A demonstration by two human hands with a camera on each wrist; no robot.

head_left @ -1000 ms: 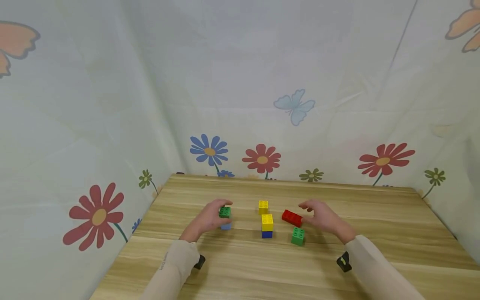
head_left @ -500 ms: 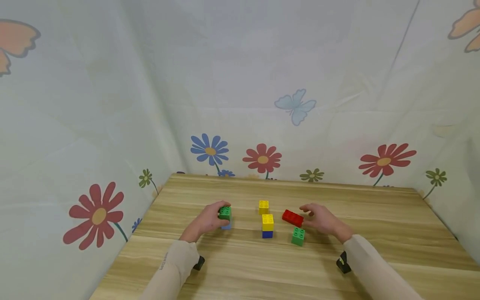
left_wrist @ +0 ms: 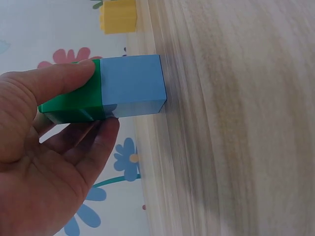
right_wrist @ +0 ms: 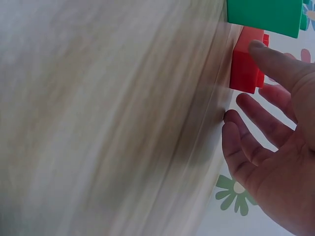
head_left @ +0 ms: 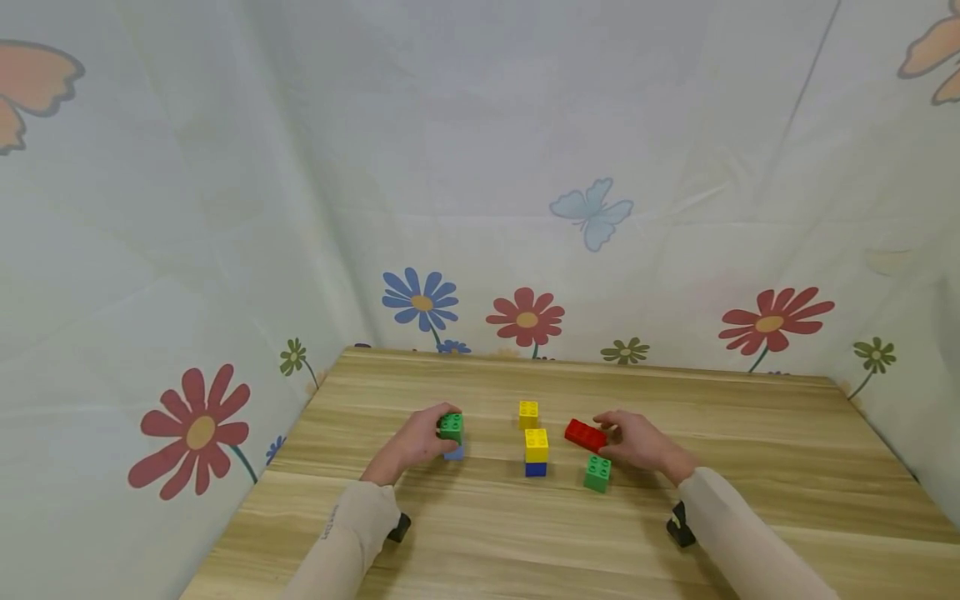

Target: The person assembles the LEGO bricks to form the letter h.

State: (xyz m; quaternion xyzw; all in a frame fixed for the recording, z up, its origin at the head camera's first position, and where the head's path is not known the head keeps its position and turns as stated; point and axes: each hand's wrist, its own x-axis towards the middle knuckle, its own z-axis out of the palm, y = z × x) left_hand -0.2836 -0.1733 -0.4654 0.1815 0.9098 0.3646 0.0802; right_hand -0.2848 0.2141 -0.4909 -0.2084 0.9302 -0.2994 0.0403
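A green brick (head_left: 452,423) sits on a light blue brick (head_left: 453,452), the upright pair appearing to rest left of centre on the tabletop (head_left: 450,550), toward its far edge. The left hand (head_left: 422,437) pinches the green brick by its sides, thumb against fingers. Right of centre lies a red brick (head_left: 582,434), studs up; the right hand (head_left: 637,439) is at its right end, fingers relaxed and parted, contact uncertain. The bricks look like light, stiff plastic, smooth but unlikely to break; opposite flat sides should give the best hold. Just nearer than the red brick stands a lone green brick (head_left: 597,475). Between the hands, a yellow brick (head_left: 536,442) tops a dark blue brick (head_left: 536,469), with a small yellow brick (head_left: 528,414) beyond, closer to the far edge. The wood-grained surface looks flat; past its far and left edges hangs a pale sheet (head_left: 480,167) printed with flowers and butterflies.
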